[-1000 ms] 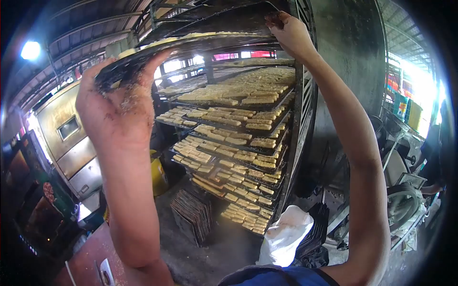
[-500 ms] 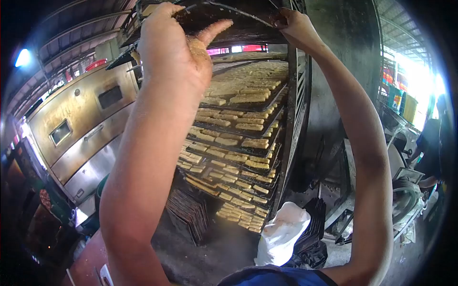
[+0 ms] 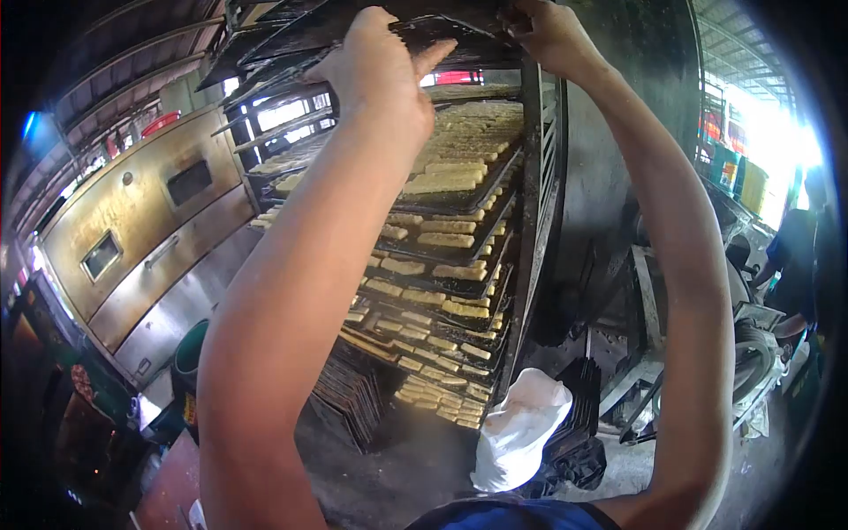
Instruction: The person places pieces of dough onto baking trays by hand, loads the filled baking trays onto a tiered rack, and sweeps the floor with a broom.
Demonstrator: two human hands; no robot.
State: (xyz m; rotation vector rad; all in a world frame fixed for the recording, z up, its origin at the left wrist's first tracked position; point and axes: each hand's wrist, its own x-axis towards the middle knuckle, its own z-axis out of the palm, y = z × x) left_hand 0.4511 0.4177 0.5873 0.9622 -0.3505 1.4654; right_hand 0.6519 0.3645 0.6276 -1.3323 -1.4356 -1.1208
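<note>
Up at the top edge of the view, both arms reach to a dark metal baking tray (image 3: pixel 481 55) at the upper part of a rack. My left hand (image 3: pixel 382 75) is at its near edge, thumb stretched out under it and some fingers hidden. My right hand (image 3: pixel 549 37) has its fingers curled around the right end of the tray. What lies on this tray is out of sight. Below, the rack (image 3: pixel 532 177) carries several black trays with rows of pale yellow dough sticks (image 3: pixel 446 179).
A steel oven (image 3: pixel 146 208) stands left of the rack. Stacked dark trays (image 3: pixel 349 397) lean at the rack's foot, and a white sack (image 3: pixel 523 433) sits on the floor. Machinery (image 3: pixel 751 353) and another person (image 3: pixel 795 265) are on the right.
My left hand has moved to the right along the tray. More tray edges now show at the upper left. The view has shifted slightly.
</note>
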